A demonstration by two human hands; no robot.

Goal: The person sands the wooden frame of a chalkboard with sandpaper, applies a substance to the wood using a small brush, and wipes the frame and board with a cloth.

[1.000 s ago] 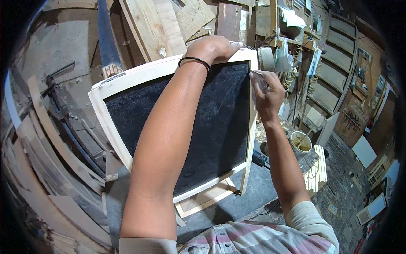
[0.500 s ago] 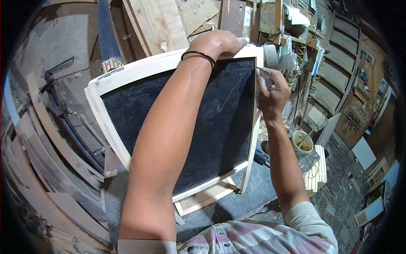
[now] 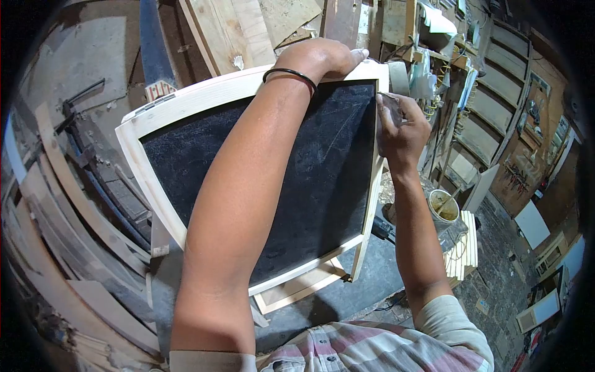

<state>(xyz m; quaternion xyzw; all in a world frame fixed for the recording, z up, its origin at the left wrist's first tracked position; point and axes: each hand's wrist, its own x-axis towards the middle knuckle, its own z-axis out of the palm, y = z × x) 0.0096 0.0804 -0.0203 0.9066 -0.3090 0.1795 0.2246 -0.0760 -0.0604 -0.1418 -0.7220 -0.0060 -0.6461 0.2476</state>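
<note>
A framed chalkboard with a black panel and a pale wooden frame stands tilted in front of me, a hinge at its upper left corner. My left hand reaches across it and is closed over the top rail, its fingers partly hidden behind the wood. On the right side, my right hand pinches a small grey-brown piece of sandpaper against the upper part of the right-hand stile. Below the panel, a second pale wooden frame shows, resting on the dark worktop.
Right of the board stand a tub with a stick in it and a stack of pale wood strips. A dark power tool lies by the frame's lower right. Boards lean behind; curved wooden pieces and clamps crowd the left.
The chalkboard's upper left corner has shifted slightly left and toward me. My right hand has moved a little up and to the right along the stile; my left hand keeps its hold.
</note>
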